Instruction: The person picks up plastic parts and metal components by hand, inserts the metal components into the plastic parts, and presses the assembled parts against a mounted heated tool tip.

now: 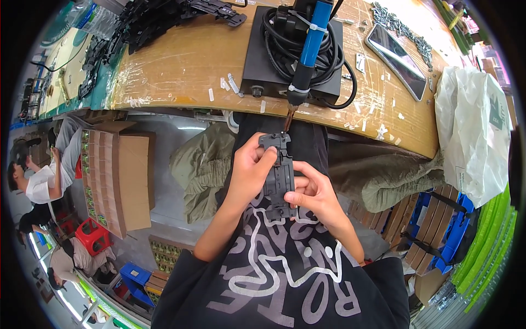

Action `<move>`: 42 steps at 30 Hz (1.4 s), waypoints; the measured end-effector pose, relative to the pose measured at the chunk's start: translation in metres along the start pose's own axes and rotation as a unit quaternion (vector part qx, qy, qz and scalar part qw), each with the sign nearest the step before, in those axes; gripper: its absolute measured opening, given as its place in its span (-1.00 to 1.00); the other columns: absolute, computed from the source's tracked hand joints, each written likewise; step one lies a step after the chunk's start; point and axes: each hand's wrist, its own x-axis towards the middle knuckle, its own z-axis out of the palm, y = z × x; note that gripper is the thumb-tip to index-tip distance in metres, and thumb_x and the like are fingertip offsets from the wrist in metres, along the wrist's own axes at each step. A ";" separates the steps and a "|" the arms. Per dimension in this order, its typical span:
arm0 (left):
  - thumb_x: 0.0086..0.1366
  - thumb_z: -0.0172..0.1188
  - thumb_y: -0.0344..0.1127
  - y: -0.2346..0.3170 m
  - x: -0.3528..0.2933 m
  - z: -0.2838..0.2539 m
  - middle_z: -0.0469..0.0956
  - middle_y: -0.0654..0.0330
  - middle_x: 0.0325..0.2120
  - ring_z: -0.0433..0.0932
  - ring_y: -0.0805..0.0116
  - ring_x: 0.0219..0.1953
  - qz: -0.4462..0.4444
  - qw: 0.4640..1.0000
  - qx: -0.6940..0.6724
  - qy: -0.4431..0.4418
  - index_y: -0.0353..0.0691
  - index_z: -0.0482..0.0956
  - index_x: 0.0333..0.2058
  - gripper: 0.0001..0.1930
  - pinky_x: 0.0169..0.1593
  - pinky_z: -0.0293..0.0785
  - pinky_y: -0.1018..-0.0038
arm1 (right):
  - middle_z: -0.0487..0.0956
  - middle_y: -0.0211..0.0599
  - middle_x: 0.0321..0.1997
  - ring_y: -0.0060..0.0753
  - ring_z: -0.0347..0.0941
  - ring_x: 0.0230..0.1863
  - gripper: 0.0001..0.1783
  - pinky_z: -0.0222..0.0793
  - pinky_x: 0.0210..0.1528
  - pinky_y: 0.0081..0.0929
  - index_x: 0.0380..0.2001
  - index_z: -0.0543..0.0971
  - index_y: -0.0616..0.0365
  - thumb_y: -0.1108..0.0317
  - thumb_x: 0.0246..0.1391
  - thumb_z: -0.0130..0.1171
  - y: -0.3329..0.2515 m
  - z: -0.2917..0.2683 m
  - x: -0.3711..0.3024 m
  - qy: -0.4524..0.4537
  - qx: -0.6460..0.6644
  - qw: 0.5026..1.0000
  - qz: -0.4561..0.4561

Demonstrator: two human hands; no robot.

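Left hand (249, 174) and right hand (319, 198) both grip the black part (280, 181) over the lap (311, 137), short of the table's (170, 77) near edge. The driver's (315, 41) tip overhangs that edge; floor (174, 220) opens left toward the carton (137, 183).

Grey floor (163, 189); brown-topped workbench (175, 71) ahead; red plastic stool (92, 237) off left.

- Left hand (249, 174) and right hand (318, 198): gripping black plastic part (281, 181).
- Blue tool (315, 38): tip at part's upper end.
- Phone (397, 60): lying flat on table (175, 74), near loose screws (404, 31).
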 end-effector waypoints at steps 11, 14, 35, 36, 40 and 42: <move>0.15 -0.09 -0.49 -0.002 0.009 -0.002 0.41 0.32 -0.56 0.37 0.68 -0.57 0.002 1.000 -0.011 -0.003 -0.32 0.36 -0.33 -0.89 -0.50 0.32 0.73 | 0.50 -0.24 -0.38 -0.61 0.39 -0.48 -0.48 0.37 -0.54 -0.68 -0.01 0.20 0.25 0.53 -0.08 0.10 -0.002 -0.002 0.006 -0.002 -0.005 1.000 -0.022; 0.16 -0.05 -0.47 -0.004 0.010 0.000 0.39 0.36 -0.64 0.26 0.75 -0.62 0.012 0.999 -0.031 0.013 -0.33 0.36 -0.34 -0.91 -0.57 0.18 0.75 | 0.50 -0.25 -0.37 -0.62 0.39 -0.48 -0.48 0.35 -0.57 -0.69 -0.01 0.20 0.24 0.54 -0.09 0.10 -0.002 -0.004 0.007 -0.001 -0.007 1.000 -0.017; 0.18 0.06 -0.26 0.133 0.093 -0.129 0.28 0.42 -0.67 0.20 0.72 -0.62 0.420 0.804 0.242 0.344 -0.26 0.38 -0.35 -0.81 -0.53 0.10 0.77 | 0.36 -0.13 -0.55 -0.39 0.35 -0.58 -0.68 0.34 -0.53 -0.50 -0.40 0.15 0.27 0.32 0.03 0.05 0.082 -0.286 -0.137 0.797 -0.227 0.438 -0.349; 0.14 0.10 -0.24 0.143 0.108 -0.129 0.31 0.39 -0.64 0.24 0.66 -0.59 0.428 0.786 0.277 0.350 -0.24 0.39 -0.35 -0.79 -0.50 0.16 0.72 | 0.37 -0.16 -0.52 -0.41 0.34 -0.61 -0.69 0.33 -0.52 -0.54 -0.45 0.15 0.22 0.30 0.04 0.04 0.084 -0.297 -0.133 0.809 -0.214 0.454 -0.306; 0.01 0.19 -0.19 0.188 0.149 -0.134 0.39 0.24 -0.48 0.38 0.37 -0.40 0.480 0.595 0.502 0.403 -0.20 0.40 -0.33 -0.71 -0.31 0.31 0.50 | 0.41 -0.20 -0.29 -0.29 0.33 -0.37 -0.74 0.28 -0.21 -0.44 -0.33 0.29 0.26 0.29 0.02 0.03 0.127 -0.386 -0.140 0.764 -0.378 0.486 -0.192; -0.01 0.19 -0.19 0.200 0.167 -0.136 0.39 0.20 -0.42 0.37 0.28 -0.32 0.482 0.586 0.521 0.391 -0.20 0.41 -0.32 -0.70 -0.24 0.30 0.43 | 0.41 -0.13 -0.26 -0.26 0.34 -0.28 -0.71 0.26 -0.19 -0.42 -0.30 0.32 0.28 0.32 -0.03 0.08 0.153 -0.418 -0.140 0.747 -0.323 0.547 -0.195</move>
